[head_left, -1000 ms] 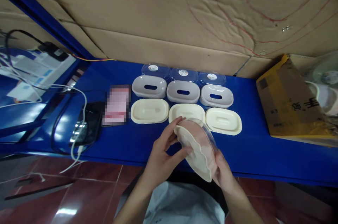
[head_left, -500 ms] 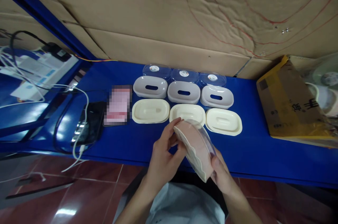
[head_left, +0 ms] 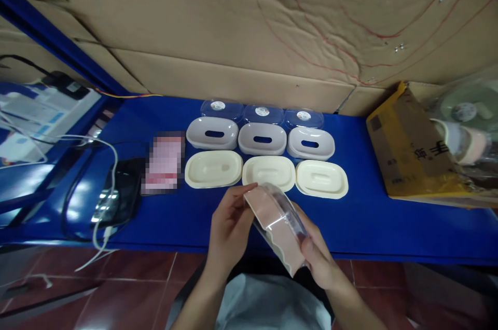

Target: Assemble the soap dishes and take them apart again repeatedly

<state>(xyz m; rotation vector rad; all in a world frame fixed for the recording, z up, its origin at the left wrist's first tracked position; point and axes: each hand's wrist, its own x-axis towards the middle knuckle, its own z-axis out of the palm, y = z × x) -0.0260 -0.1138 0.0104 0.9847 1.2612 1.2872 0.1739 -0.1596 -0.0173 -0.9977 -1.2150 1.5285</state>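
Between my two hands, above the front edge of the blue table, is a pink plastic box (head_left: 272, 216) with a wavy pale edge and a clear cover or wrap. My left hand (head_left: 231, 229) pinches its upper left end. My right hand (head_left: 319, 252) grips the lower right end, its thumb on the near side. Just beyond lie cream oval trays (head_left: 321, 178) in a row, the middle one partly covered by the box. Behind them stand white oval shells (head_left: 262, 139) with slots, and at the back rest clear lids (head_left: 263, 114) with round stickers.
A cardboard box (head_left: 412, 159) holding wrapped pink and white pieces stands at the right. At the left are a blurred-out pink rectangle (head_left: 163, 163), a black device (head_left: 119, 192), white cables and a power strip (head_left: 50, 122). A cardboard wall (head_left: 194, 18) rises behind.
The pink box has turned in my hands, so more of its pink side faces up. Both hands still hold it, and the view has shifted slightly.
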